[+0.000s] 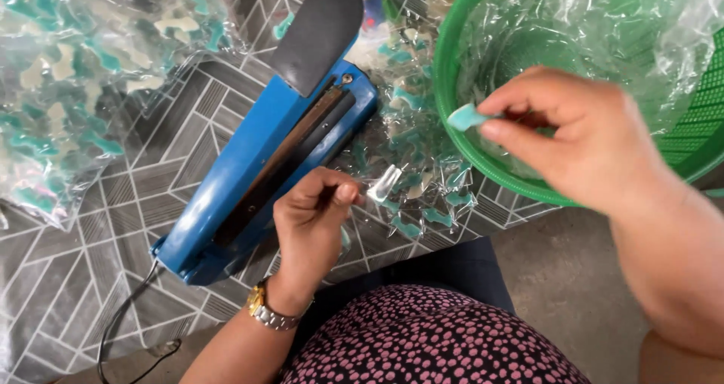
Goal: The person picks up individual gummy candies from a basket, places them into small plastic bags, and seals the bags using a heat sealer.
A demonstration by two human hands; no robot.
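Pinching teal candy (pixel 465 118) between right hand (pixel 584 139) fingers (pixel 504 131).

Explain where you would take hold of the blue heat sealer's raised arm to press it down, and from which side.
Grip the black handle pad at the free far end of the blue heat sealer, coming from above: the arm hinges at the near end, and the pad is broad, flat and unobstructed.

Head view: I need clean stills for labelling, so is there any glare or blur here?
Head view: daylight is even and shadows soft; the clear bags and the plastic in the green basket glint white; the blue sealer is sharp; the left hand and right hand look slightly soft.
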